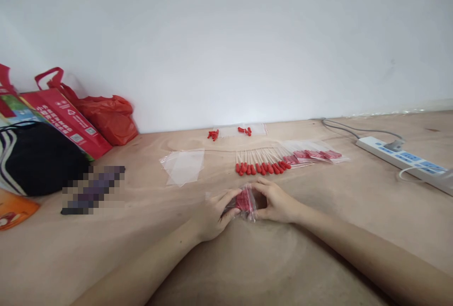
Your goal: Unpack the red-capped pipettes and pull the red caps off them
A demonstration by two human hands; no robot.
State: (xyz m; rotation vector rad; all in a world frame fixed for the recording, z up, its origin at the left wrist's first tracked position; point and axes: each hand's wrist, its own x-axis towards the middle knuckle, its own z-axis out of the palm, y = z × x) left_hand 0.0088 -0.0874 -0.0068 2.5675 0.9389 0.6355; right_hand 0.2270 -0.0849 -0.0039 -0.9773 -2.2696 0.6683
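Observation:
Between my two hands, just above the table, is a clear zip bag (244,201) with red pieces inside. My left hand (215,211) closes its fingers and thumb on the bag's left part. At the right edge, near the red zip strip, my right hand (276,202) grips with thumb and fingers curved. Beyond them lies a row of red-tipped sticks (262,167), tips toward me. To its right, several filled zip bags (314,154) overlap. Flat bags with nothing visible inside (184,167) are fanned out to the left.
Small red pieces (213,135) and more on a clear bag (260,130) lie by the wall. A power strip (403,155) with cables stands at right. Red shopping bags (67,112), a black drawstring bag (42,160) and a pixelated dark object (95,190) occupy the left.

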